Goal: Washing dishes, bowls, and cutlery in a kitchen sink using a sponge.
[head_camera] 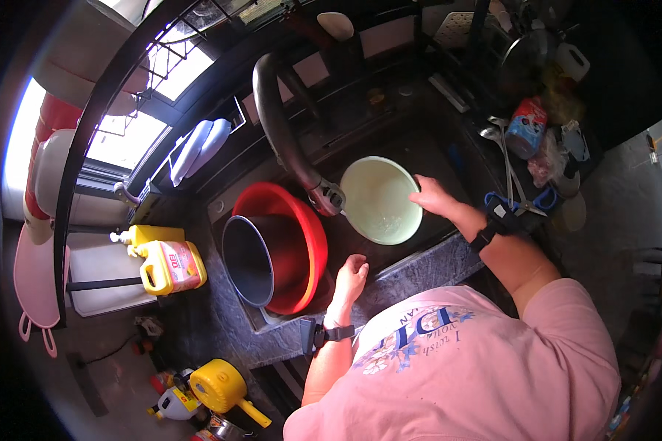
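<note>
My right hand (437, 196) grips the right rim of a pale green bowl (378, 187) over the dark sink (444, 154). The bowl is tilted so that its inside faces up at me, and a shiny wet patch shows near its lower edge. Against its left rim in the picture comes the head of the dark metal faucet (287, 129). My left hand (353, 278) hovers by the sink's front edge, below the bowl, with its fingers bent; whether they close fully is hidden. Left of it stand a red plastic basin (315, 242) and, inside that, a dark round pot (247, 259).
Yellow detergent bottles (174, 267) stand left of the sink. Kitchen scissors (521, 201) with blue handles, a ladle (496, 135) and a red-and-blue package (527, 128) lie on the right. A yellow long-handled pot (219, 386) is at lower left. A black rack (83, 149) arches at upper left.
</note>
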Demonstrator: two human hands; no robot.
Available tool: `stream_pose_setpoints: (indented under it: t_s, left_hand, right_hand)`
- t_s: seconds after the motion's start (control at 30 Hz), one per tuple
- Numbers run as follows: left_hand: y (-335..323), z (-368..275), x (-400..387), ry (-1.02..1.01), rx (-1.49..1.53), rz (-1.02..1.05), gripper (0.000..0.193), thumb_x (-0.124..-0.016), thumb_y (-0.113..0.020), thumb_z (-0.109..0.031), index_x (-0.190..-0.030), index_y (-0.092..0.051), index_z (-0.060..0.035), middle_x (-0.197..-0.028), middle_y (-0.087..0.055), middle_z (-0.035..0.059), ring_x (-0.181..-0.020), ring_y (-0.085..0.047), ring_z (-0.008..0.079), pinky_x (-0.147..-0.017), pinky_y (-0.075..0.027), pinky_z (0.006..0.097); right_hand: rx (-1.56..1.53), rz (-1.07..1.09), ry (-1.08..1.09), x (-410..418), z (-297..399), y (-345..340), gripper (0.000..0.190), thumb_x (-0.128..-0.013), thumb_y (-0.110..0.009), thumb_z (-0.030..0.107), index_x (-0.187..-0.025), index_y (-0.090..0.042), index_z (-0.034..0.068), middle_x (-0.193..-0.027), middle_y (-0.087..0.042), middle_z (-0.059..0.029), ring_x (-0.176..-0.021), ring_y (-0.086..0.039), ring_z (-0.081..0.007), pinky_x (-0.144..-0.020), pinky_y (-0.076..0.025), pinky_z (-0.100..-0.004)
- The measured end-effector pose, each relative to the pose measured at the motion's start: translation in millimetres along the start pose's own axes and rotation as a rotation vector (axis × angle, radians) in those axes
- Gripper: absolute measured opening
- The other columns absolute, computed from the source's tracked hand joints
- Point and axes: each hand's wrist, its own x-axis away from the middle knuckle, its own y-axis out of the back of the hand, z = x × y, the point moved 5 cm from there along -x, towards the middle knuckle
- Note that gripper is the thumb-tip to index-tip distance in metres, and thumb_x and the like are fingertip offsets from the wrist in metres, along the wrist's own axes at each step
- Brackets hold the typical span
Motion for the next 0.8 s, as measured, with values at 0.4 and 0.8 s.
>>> stream_pose_setpoints:
  t_s: [0.4,0.8]
  left_hand:
    - [0,8,4,0.011,-0.040,0.001,0.025,-0.083,-0.055,-0.013,-0.103,-0.053,0.0007,-0.094,-0.062,0.0170,-0.089,-0.061,0.0267,-0.079,-0.047,0.0327]
    - [1,13,7,0.012,-0.053,-0.002,0.027,-0.082,-0.055,-0.014,-0.104,-0.053,0.0008,-0.092,-0.062,0.0178,-0.089,-0.062,0.0271,-0.078,-0.047,0.0328]
  right_hand:
    - [-1.312,0.174,-0.563,5,-63,-84,0.028,-0.076,-0.053,0.001,-0.103,-0.054,-0.006,-0.093,-0.060,-0.0160,-0.084,-0.061,-0.0272,-0.079,-0.050,-0.0395]
    - [-0.842,0.511,-0.669,7,-65,-71,0.028,-0.070,-0.058,0.004,-0.098,-0.056,0.000,-0.089,-0.062,-0.0106,-0.079,-0.062,-0.0240,-0.067,-0.052,-0.0401]
